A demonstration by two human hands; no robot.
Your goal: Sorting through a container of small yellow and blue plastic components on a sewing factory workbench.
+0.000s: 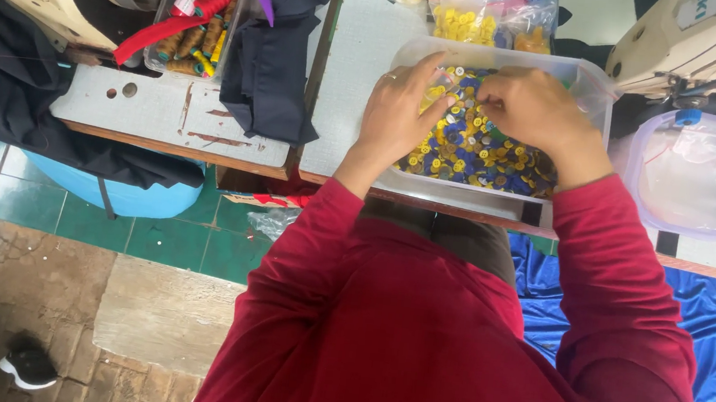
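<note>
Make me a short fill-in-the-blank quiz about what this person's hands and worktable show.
Both hands, left hand and right hand, reach into a clear plastic ____. 
The buttons inside are mostly blue and ____. 
The sleeves are ____. 
The box of thread spools lies to the person's ____.

Missing words: tub; yellow; red; left

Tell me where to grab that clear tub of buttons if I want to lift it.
Probably best to grip the clear tub by its two short end walls, coming down from above with a hand at each end. It is long, open-topped and loaded with buttons; the left hand and right hand are inside it now.
</note>
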